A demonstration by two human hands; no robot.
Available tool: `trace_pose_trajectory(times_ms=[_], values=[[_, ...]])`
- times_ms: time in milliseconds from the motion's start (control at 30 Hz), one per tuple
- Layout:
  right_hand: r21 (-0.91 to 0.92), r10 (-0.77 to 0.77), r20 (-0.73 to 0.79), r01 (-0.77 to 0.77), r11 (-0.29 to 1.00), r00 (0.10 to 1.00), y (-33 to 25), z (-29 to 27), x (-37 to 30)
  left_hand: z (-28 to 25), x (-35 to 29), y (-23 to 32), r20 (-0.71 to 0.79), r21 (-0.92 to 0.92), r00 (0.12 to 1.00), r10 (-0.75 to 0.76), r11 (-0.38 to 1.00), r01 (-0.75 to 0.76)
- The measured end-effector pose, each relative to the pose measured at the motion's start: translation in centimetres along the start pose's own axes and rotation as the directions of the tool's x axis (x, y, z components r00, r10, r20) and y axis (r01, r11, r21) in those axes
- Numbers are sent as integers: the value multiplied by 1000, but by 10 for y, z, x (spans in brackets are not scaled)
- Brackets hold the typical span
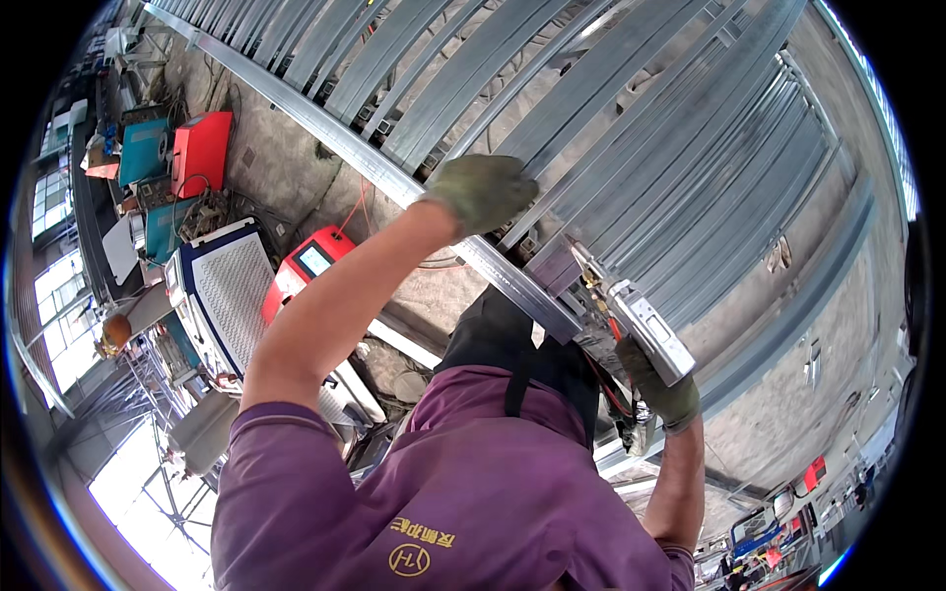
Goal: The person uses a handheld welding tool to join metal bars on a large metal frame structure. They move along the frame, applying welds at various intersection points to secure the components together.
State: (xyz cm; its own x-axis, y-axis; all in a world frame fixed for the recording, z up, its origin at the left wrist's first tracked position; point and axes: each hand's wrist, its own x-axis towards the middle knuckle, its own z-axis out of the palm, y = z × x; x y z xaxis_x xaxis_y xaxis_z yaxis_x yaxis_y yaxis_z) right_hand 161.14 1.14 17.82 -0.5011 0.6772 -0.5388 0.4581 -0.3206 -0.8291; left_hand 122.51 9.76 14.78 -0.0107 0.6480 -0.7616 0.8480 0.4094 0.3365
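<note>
In a green work glove, my left hand [483,192] is closed over the grey metal slats [581,98], just beside the long edge rail [325,138]. What lies inside its fingers is hidden. My right hand [662,389], gloved too, is wrapped round a silver handheld welding gun [648,330]. The gun's thin nozzle [588,261] points up and left, close to the corner where the slats meet the rail. A red line and cable run by the gun's grip. The slats lie side by side across the frame, some with gaps between them.
At left stand a red machine with a small screen [313,259], a white and blue cabinet [232,286] and a red box [202,153]. Orange cable crosses the concrete floor near the rail. A long grey beam [808,315] lies at the right.
</note>
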Motion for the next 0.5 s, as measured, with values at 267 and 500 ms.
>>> trace_pose_trajectory(times_ms=[267,500], values=[[-19,-6,39,6,1000,999,-19,10,6,15,59,50,278,461,944,179,837,-295],[-29,0,86,2,1000,996,-19,12,25,28,66,42,238,476,929,283,800,-366]])
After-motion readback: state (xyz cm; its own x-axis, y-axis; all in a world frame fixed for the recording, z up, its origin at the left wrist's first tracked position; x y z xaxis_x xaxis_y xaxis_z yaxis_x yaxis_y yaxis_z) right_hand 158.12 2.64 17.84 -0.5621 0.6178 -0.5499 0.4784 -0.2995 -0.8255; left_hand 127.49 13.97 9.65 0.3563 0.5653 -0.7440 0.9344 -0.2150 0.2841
